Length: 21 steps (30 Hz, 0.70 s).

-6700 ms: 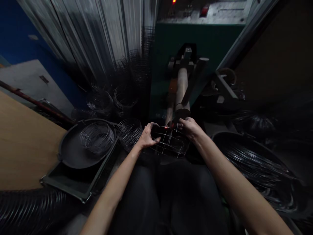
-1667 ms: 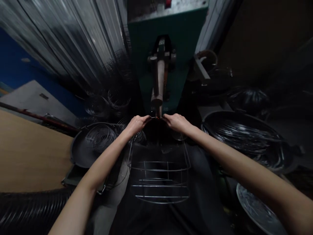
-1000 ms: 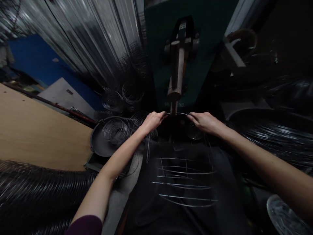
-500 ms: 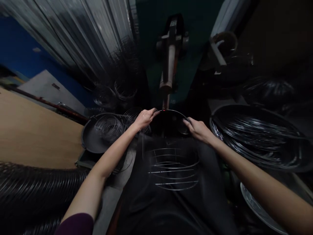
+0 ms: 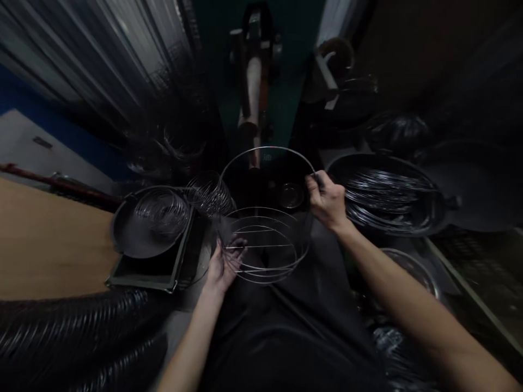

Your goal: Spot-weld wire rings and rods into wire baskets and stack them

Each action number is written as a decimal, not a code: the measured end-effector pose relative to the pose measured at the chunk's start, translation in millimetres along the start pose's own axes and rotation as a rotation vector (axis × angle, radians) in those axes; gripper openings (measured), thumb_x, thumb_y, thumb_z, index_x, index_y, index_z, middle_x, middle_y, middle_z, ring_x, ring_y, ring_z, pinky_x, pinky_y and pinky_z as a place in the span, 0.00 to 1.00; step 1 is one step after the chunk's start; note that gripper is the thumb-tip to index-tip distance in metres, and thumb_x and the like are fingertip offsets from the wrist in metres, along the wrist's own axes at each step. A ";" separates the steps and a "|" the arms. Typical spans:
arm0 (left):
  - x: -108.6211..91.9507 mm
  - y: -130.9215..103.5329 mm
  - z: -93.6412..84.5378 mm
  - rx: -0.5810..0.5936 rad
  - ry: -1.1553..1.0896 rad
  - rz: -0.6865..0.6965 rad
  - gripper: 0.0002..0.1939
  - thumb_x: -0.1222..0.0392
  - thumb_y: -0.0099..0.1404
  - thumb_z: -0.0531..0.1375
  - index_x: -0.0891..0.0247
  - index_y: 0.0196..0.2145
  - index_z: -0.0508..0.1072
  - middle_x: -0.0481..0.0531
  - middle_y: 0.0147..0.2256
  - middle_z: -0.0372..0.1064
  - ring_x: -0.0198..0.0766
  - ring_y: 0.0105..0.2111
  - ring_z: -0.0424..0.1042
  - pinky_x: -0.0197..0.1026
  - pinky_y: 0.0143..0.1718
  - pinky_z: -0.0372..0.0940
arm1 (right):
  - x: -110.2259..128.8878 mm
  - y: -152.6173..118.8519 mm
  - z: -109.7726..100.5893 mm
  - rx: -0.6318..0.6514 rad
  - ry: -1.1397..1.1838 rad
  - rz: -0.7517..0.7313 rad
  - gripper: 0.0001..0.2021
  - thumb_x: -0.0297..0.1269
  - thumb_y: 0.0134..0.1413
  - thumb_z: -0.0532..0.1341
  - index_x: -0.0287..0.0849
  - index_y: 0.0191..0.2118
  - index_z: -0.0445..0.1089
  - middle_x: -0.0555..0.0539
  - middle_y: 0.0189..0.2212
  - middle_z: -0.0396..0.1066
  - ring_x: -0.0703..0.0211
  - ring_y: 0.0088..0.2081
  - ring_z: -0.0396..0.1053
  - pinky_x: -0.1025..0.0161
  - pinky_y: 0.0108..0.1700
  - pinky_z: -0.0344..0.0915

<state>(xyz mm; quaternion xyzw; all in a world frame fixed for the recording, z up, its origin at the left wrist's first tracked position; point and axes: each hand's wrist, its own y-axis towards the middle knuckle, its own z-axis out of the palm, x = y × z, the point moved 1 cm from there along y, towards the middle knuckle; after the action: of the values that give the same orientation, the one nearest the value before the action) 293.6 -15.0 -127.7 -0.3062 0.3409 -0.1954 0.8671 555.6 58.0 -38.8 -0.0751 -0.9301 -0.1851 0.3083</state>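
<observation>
- One round wire frame (image 5: 261, 246), thin, see-through.
- Right hand (image 5: 326, 200) clenched on top rim (image 5: 267, 147); left hand (image 5: 224, 265) at lower wires (image 5: 269, 269), grip unclear.
- Machine arm (image 5: 254, 81) behind; wire coil (image 5: 161, 211) left.

Forearms (image 5: 382, 277) reach forward, the right hand (image 5: 328, 200) clenched, the left hand (image 5: 224, 264) lower, palm upturned, fingers (image 5: 237, 251) loosely extended.

Between our left hand (image 5: 226, 261) and right hand (image 5: 327, 200), the wire frame (image 5: 261, 246) fills the way, though its hoops (image 5: 267, 147) leave openings. We have room over the lap (image 5: 281, 332), nearer than the frame. Ahead, the machine arm (image 5: 254, 87) blocks us; the left pan (image 5: 126, 234) and right pan (image 5: 433, 207) flank us.
</observation>
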 end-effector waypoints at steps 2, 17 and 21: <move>-8.7 1.9 14.3 -0.121 0.009 0.061 0.13 0.54 0.65 0.52 0.65 0.31 0.71 0.50 0.22 0.69 0.38 0.30 0.73 0.43 0.36 0.69 | -0.8 -9.1 3.4 -0.015 0.056 0.043 0.19 0.46 0.62 0.45 0.41 0.40 0.68 0.46 0.25 0.69 0.59 0.27 0.66 0.66 0.32 0.59; -54.6 17.6 65.3 -0.075 0.312 0.553 0.15 0.55 0.56 0.53 0.61 0.17 0.54 0.41 0.09 0.44 0.31 0.16 0.43 0.37 0.23 0.60 | -260.9 -184.9 -80.4 0.214 -0.405 0.732 0.16 0.37 0.58 0.54 0.31 0.47 0.69 0.34 0.45 0.70 0.51 0.48 0.67 0.57 0.51 0.60; -47.4 38.1 88.2 -0.077 0.285 0.658 0.17 0.58 0.64 0.46 0.62 0.17 0.54 0.41 0.09 0.43 0.31 0.15 0.43 0.34 0.22 0.58 | -276.7 -185.6 -56.4 0.280 -0.403 0.752 0.18 0.40 0.53 0.59 0.32 0.45 0.69 0.34 0.42 0.72 0.52 0.44 0.69 0.61 0.48 0.61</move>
<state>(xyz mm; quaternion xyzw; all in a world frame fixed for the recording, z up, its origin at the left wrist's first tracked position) 328.5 74.1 -79.5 -0.1822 0.5460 0.0664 0.8151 760.2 -142.0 -218.7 -0.4003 -0.8956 0.0856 0.1741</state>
